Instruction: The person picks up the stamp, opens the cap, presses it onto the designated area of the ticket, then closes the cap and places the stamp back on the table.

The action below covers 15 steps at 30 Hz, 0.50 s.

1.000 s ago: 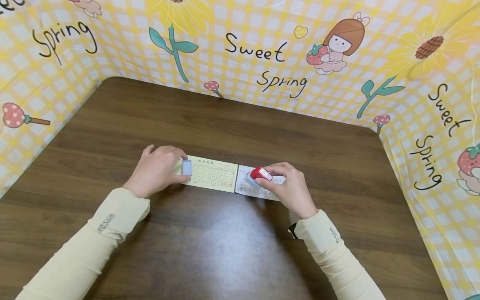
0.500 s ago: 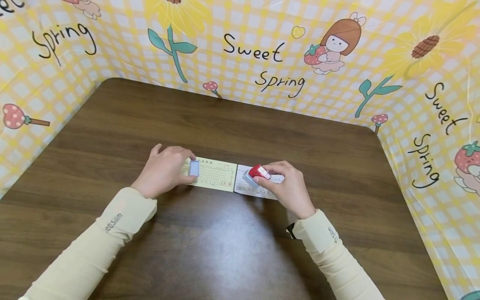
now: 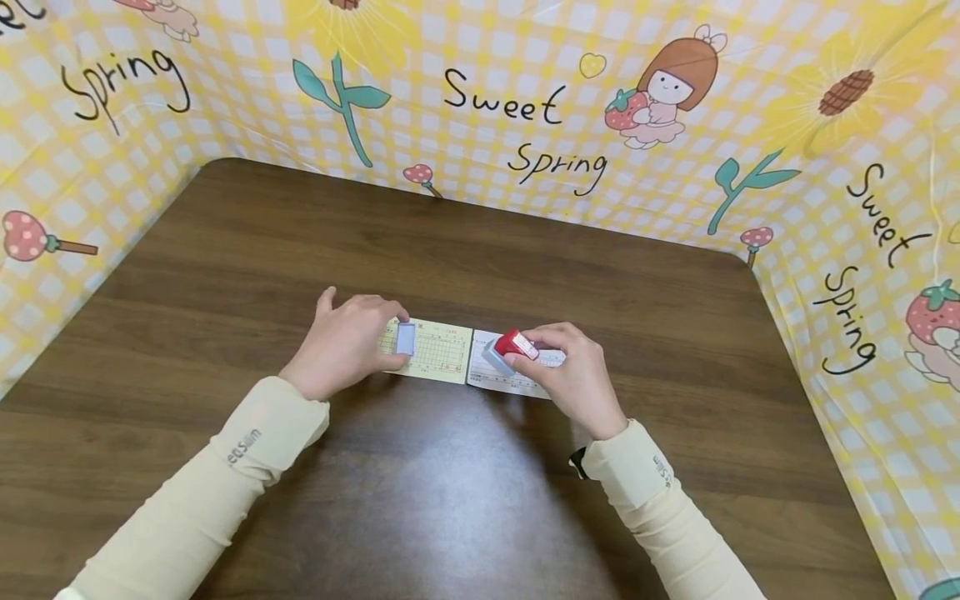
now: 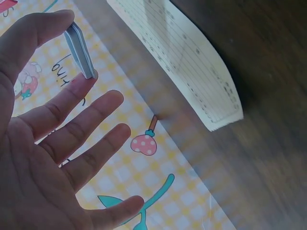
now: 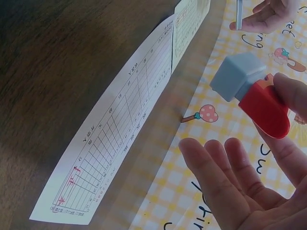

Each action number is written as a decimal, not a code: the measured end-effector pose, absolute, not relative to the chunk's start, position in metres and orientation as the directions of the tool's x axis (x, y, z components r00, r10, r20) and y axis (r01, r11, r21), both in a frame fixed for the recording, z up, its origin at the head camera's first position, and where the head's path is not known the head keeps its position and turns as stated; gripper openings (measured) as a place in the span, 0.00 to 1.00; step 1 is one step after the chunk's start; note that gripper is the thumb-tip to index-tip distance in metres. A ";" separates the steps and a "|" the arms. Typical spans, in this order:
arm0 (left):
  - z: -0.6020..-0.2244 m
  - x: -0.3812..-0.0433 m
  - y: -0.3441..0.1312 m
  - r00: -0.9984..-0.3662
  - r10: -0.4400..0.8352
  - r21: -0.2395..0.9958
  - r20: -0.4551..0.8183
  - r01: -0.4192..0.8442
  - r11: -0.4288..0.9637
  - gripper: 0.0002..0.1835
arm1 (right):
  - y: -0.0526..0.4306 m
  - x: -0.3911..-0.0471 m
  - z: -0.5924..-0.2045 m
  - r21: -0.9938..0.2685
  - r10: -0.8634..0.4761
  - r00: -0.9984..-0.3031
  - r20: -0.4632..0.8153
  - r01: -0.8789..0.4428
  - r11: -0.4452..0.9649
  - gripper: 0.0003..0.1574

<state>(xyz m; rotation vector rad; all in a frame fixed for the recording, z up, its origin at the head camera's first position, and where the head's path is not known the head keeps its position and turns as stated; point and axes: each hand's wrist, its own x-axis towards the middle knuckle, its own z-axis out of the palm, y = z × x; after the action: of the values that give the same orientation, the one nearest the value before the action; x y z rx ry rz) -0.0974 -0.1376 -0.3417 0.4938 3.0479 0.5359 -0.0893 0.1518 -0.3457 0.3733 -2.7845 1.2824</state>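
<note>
An opened form pad lies flat on the table, its yellow page point(image 3: 442, 354) on the left and white page point(image 3: 487, 379) on the right. Over the white page, my right hand point(image 3: 581, 375) pinches a rubber stamp point(image 3: 519, 343) by its red handle, its grey-blue block tilted to the left. Red marks point(image 5: 69, 184) show near one end of the white page in the right wrist view. Thumb and index finger of my left hand point(image 3: 345, 346) pinch a shallow pale-blue stamp cap point(image 3: 406, 339) over the yellow page. Its other fingers are spread, as the left wrist view shows.
The brown wooden table point(image 3: 420, 250) extends around the pad. A yellow checked cloth point(image 3: 480, 50) with cartoon prints encloses the back and both sides. A dark band point(image 3: 578, 462) shows at the right sleeve's cuff.
My left hand has moved to the right with the cap, nearing the stamp and covering more of the yellow page. The right hand and stamp have stayed nearly still.
</note>
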 end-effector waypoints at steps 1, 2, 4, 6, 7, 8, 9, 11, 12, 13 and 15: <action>-0.342 -0.098 -0.137 -0.950 0.309 0.332 0.047 0.307 0.892 0.23 | 0.152 -0.089 -0.346 -0.741 -0.194 -0.970 0.148 -0.238 0.628 0.20; -0.342 -0.098 -0.136 -0.949 0.311 0.330 0.048 0.309 0.892 0.23 | 0.152 -0.089 -0.346 -0.741 -0.191 -0.970 0.148 -0.237 0.629 0.20; -0.342 -0.098 -0.134 -0.948 0.314 0.328 0.048 0.312 0.892 0.23 | 0.151 -0.089 -0.345 -0.741 -0.185 -0.972 0.148 -0.233 0.630 0.20; -0.342 -0.098 -0.132 -0.948 0.315 0.329 0.047 0.313 0.891 0.23 | 0.151 -0.089 -0.345 -0.744 -0.180 -0.973 0.147 -0.229 0.628 0.20; -0.341 -0.098 -0.131 -0.947 0.316 0.329 0.048 0.314 0.891 0.23 | 0.151 -0.089 -0.345 -0.745 -0.179 -0.973 0.148 -0.229 0.627 0.20; -0.341 -0.098 -0.130 -0.947 0.318 0.330 0.049 0.316 0.890 0.23 | 0.150 -0.089 -0.345 -0.746 -0.179 -0.972 0.150 -0.230 0.625 0.20; -0.341 -0.097 -0.129 -0.946 0.320 0.330 0.049 0.317 0.889 0.24 | 0.150 -0.089 -0.345 -0.747 -0.179 -0.972 0.151 -0.231 0.623 0.20; -0.340 -0.098 -0.126 -0.945 0.322 0.331 0.051 0.320 0.888 0.23 | 0.150 -0.089 -0.345 -0.748 -0.181 -0.971 0.156 -0.236 0.621 0.20; -0.340 -0.097 -0.125 -0.944 0.325 0.330 0.056 0.325 0.886 0.23 | 0.149 -0.089 -0.345 -0.748 -0.181 -0.971 0.158 -0.238 0.619 0.19; -0.340 -0.097 -0.124 -0.943 0.327 0.330 0.061 0.329 0.885 0.23 | 0.149 -0.089 -0.345 -0.748 -0.182 -0.970 0.161 -0.240 0.619 0.19; -0.340 -0.097 -0.122 -0.941 0.330 0.332 0.069 0.334 0.882 0.23 | 0.149 -0.089 -0.345 -0.748 -0.178 -0.970 0.163 -0.239 0.619 0.19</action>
<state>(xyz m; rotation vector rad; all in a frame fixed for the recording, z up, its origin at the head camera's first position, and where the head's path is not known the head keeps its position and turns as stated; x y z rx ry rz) -0.0973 -0.1220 -0.3404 0.5400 3.0580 0.5426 -0.0890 0.1489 -0.3447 0.3567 -2.7613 1.2915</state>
